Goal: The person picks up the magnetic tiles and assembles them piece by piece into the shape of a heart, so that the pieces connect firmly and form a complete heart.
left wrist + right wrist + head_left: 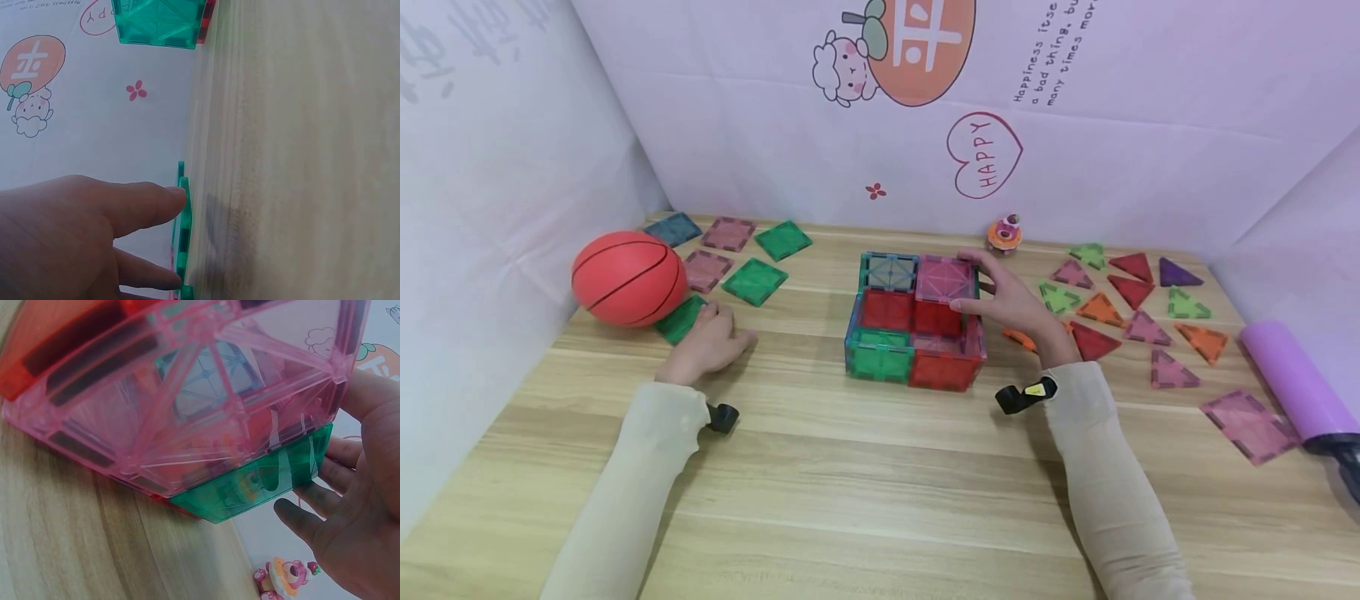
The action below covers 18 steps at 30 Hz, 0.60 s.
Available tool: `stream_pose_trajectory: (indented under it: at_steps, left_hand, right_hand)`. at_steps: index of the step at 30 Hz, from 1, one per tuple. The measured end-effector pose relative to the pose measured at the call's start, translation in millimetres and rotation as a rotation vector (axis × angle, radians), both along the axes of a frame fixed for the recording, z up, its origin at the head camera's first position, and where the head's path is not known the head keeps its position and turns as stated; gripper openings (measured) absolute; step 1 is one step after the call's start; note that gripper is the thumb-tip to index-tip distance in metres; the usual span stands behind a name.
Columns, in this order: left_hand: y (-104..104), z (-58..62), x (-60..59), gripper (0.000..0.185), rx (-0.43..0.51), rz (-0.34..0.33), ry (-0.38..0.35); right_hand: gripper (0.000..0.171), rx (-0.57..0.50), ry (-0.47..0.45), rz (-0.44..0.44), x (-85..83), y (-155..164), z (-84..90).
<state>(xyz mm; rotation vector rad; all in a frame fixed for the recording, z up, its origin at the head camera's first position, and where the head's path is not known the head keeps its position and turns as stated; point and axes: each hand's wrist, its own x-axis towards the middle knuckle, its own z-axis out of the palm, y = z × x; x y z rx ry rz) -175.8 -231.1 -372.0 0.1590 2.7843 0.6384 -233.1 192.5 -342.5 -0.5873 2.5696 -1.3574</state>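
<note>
A low box of coloured magnetic tiles (913,333) stands mid-table, with red and green walls in front. A pink square tile (943,279) lies over its far right cell. My right hand (972,283) holds this tile, thumb at its near edge and fingers along the far right corner. The right wrist view shows the box's pink wall (187,394), a green tile (262,481) and my fingers (312,512) behind it. My left hand (718,321) rests with straight fingers on a green square tile (679,321) lying flat beside a red ball (628,277). The same green tile (182,237) shows edge-on in the left wrist view.
Several loose square tiles (752,258) lie at the back left, and many triangle tiles (1120,308) at the right. A pink square tile (1247,425) and a purple cylinder (1288,379) sit at the right edge. A small toy figure (1004,233) stands by the back wall.
</note>
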Motion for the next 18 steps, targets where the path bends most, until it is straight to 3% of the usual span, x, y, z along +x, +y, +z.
stream_pose_trajectory:
  at_steps: [2, 18]
  left_hand:
    - [0.9, 0.8, 0.5, 0.071, 0.000, -0.001, -0.002]
    - [8.7, 1.9, 1.2, 0.072, 0.003, -0.009, -0.028]
  right_hand:
    - [0.075, -0.003, 0.005, 0.000, -5.2, 3.7, -7.0]
    - [0.074, 0.005, 0.000, -0.003, -6.1, 4.7, -8.3]
